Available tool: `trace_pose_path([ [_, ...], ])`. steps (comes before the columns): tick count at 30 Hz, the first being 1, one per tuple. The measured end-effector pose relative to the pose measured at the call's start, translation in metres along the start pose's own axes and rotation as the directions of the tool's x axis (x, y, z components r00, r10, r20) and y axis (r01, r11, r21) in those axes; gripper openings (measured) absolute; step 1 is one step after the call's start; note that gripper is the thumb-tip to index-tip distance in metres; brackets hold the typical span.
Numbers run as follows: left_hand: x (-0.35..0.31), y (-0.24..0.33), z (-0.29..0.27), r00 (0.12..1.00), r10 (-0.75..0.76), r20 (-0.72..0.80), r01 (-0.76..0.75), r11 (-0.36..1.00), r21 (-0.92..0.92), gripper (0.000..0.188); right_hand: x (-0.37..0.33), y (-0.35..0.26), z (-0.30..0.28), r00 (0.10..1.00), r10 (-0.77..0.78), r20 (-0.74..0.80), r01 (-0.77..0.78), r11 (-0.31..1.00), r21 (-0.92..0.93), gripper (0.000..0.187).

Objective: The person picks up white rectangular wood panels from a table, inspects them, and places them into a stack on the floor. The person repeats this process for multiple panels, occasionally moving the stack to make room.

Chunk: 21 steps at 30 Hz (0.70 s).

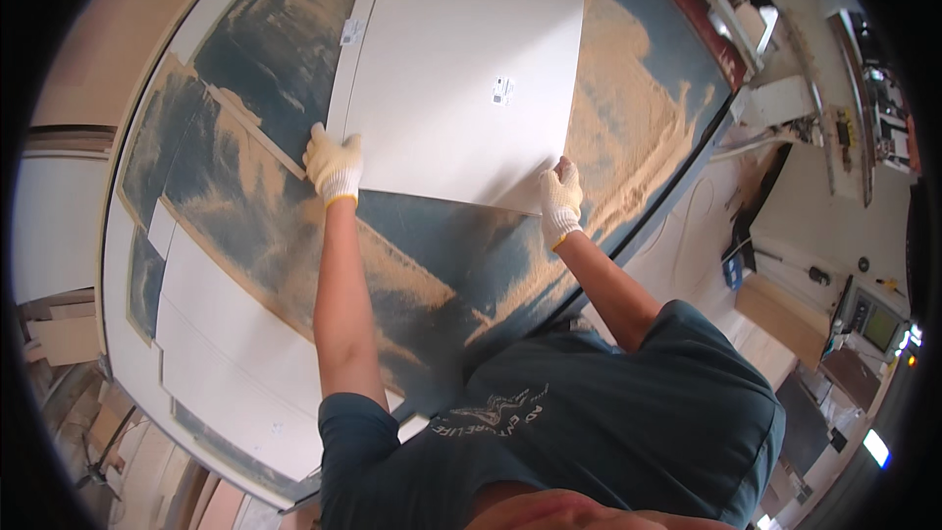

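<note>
A large white panel (442, 118) lies ahead of me on a dark table (412, 231) strewn with sawdust. A small printed sticker (502, 90) is on its face. My left hand (335, 162), in a cream knit glove, is closed on the panel's near left corner. The near right corner is in the grip of my right hand (560, 194), gloved the same way, with its fingers curled over the edge. Along the panel's left side runs a narrow white strip (360, 44) bearing another sticker; whether it is a separate piece underneath, I cannot tell.
Another white panel (235, 334) lies at the table's near left. A thin strip offcut (257, 130) rests in the sawdust (628, 88) left of my left hand. Beyond the right table edge stand machine parts and a control box with a screen (871, 319). Boards (64, 226) are stacked at far left.
</note>
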<state>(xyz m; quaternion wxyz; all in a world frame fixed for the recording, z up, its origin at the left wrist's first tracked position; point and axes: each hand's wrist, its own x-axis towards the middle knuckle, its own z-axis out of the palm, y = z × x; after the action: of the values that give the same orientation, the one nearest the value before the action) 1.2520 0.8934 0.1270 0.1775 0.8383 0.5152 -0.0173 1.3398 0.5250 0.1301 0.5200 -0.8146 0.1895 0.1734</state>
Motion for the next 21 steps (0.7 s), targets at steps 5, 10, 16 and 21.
trace_pose_path([
  [5,-0.071,-0.062,0.003,0.991,0.066,0.117,-0.067,0.998,0.008,0.068,-0.061,0.06,-0.068,0.998,0.013,0.054,0.003,0.958,-0.288,0.056],
  [10,-0.081,-0.101,-0.003,0.917,0.025,0.397,0.053,0.982,-0.183,0.048,-0.074,0.066,-0.108,0.97,0.069,0.232,0.037,0.905,-0.423,0.057],
  [16,-0.098,-0.099,-0.053,0.938,-0.085,0.336,0.261,0.811,-0.524,0.049,-0.088,0.024,-0.123,0.829,-0.309,0.467,0.55,0.604,-0.577,0.05],
  [21,-0.224,-0.129,-0.152,0.987,-0.096,0.129,0.121,0.972,-0.202,0.057,-0.117,-0.027,-0.1,0.438,-0.535,0.723,0.872,0.449,-0.195,0.052],
])
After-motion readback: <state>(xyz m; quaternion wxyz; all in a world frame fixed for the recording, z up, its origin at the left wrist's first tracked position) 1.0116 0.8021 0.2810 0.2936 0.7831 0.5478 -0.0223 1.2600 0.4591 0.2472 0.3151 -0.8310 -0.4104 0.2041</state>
